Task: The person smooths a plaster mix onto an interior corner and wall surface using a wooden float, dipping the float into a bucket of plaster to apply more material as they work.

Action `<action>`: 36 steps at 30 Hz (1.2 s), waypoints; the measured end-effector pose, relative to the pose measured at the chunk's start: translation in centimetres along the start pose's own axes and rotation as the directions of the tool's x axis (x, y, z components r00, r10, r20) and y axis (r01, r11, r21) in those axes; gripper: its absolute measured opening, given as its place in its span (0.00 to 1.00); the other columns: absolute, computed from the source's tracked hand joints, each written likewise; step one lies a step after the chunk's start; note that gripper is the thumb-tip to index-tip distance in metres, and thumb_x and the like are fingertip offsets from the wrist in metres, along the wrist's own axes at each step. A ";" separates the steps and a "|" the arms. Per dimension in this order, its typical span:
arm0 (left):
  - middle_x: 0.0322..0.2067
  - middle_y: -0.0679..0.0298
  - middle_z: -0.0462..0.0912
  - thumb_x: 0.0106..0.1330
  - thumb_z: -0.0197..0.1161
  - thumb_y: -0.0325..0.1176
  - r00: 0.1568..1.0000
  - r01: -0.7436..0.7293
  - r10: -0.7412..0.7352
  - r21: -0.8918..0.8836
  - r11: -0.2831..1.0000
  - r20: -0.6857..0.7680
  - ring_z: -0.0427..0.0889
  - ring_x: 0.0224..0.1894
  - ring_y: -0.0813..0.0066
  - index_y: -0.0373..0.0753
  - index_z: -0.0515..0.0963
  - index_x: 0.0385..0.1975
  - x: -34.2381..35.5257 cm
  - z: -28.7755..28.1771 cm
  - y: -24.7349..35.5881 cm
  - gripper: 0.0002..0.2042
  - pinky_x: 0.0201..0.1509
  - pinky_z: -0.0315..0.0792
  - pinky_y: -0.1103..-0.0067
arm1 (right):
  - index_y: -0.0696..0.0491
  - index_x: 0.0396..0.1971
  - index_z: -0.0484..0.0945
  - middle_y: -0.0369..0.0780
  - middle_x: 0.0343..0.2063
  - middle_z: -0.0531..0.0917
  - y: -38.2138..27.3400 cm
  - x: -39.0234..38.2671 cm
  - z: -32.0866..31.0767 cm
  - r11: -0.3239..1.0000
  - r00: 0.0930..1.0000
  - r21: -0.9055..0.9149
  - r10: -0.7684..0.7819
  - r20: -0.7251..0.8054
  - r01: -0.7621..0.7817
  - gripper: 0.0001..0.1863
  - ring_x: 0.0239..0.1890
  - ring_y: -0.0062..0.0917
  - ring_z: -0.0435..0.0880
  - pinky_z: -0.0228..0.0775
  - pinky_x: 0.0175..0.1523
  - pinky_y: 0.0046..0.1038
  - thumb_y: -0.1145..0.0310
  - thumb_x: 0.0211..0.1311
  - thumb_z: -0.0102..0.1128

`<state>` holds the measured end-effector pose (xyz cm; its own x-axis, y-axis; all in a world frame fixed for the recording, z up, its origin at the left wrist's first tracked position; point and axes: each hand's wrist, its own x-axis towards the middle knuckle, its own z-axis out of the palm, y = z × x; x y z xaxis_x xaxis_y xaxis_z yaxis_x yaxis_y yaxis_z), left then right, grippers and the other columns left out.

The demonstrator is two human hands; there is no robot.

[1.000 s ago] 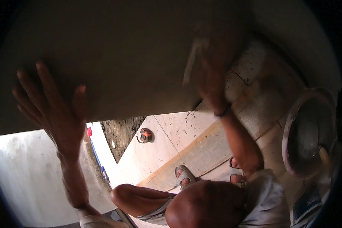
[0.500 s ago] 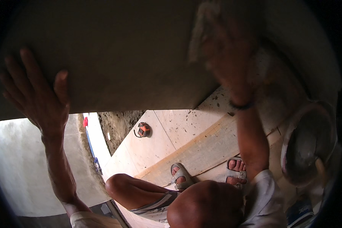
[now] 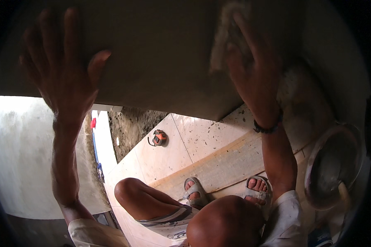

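Observation:
A large dark grey panel (image 3: 160, 49) fills the upper view. My left hand (image 3: 64, 76) lies spread against it on the left, fingers apart, holding nothing. On the right, my right hand (image 3: 255, 78) is on the panel with its fingers around a pale, elongated object (image 3: 217, 53), too blurred and shadowed to make out. A dark band circles my right wrist. Below the panel's edge, an orange and black tape measure (image 3: 159, 138) rests on pale floor tiles (image 3: 152, 164).
A round basin (image 3: 311, 173) with a stick (image 3: 344, 193) in it stands at the right. A rough dark strip (image 3: 130, 129) crosses the tiles. A pale grey surface (image 3: 20, 156) is at left. My bent knee and sandalled feet (image 3: 193, 189) are below.
Both hands appear higher in the view than a second ago. My right hand and the pale object have shifted right along the panel. The panel's lower edge also sits higher in the picture.

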<state>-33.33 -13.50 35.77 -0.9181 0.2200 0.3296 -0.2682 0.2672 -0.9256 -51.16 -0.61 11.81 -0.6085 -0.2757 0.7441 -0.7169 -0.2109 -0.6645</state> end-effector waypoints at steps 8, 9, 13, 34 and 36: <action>0.72 0.56 0.50 0.67 0.32 0.67 0.989 -0.061 0.063 -0.019 0.998 0.135 0.48 0.72 0.48 0.51 0.56 0.70 0.0 -0.2 2.5 0.37 0.70 0.42 0.46 | 0.46 0.61 0.71 0.47 0.47 0.78 -1.8 -14.3 6.8 0.994 0.983 0.088 -0.081 0.167 0.067 0.33 0.47 0.41 0.80 0.75 0.49 0.38 0.76 0.50 0.62; 0.72 0.55 0.49 0.68 0.29 0.65 0.982 -0.066 0.066 -0.002 0.998 0.176 0.47 0.73 0.49 0.50 0.55 0.70 -0.1 -0.2 2.9 0.36 0.72 0.39 0.47 | 0.46 0.61 0.72 0.47 0.45 0.79 -0.3 -16.7 6.2 0.996 0.974 0.062 -0.079 0.214 0.067 0.33 0.47 0.40 0.80 0.76 0.48 0.37 0.77 0.50 0.62; 0.72 0.61 0.51 0.64 0.39 0.67 0.970 -0.076 0.097 -0.098 0.992 0.222 0.50 0.72 0.50 0.54 0.59 0.69 -2.3 -0.7 4.2 0.36 0.69 0.46 0.46 | 0.47 0.62 0.71 0.45 0.44 0.81 -0.7 -13.8 2.6 1.000 0.978 -0.021 0.001 0.210 0.003 0.33 0.43 0.40 0.83 0.78 0.46 0.37 0.75 0.51 0.63; 0.72 0.70 0.49 0.46 0.68 0.62 0.824 -0.102 0.228 -0.260 0.960 0.519 0.46 0.74 0.68 0.54 0.64 0.66 -11.5 -4.4 6.3 0.44 0.75 0.40 0.60 | 0.52 0.62 0.69 0.47 0.44 0.79 -8.8 -1.1 4.3 0.984 0.959 -0.156 -0.034 0.281 0.081 0.27 0.41 0.41 0.80 0.73 0.50 0.37 0.67 0.63 0.58; 0.72 0.69 0.48 0.47 0.68 0.62 0.819 -0.092 0.235 -0.285 0.954 0.524 0.45 0.74 0.68 0.54 0.64 0.66 -11.3 -4.6 5.8 0.44 0.75 0.40 0.60 | 0.46 0.64 0.68 0.50 0.45 0.77 -6.4 -6.0 5.9 0.982 0.955 -0.071 -0.152 0.253 0.176 0.29 0.42 0.44 0.79 0.74 0.48 0.38 0.68 0.60 0.59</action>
<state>-23.14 -10.09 27.52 -0.9675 -0.2486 -0.0457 -0.0884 0.5022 -0.8602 -40.90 -3.19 11.21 -0.3859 -0.4688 0.7946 -0.8351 -0.1886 -0.5168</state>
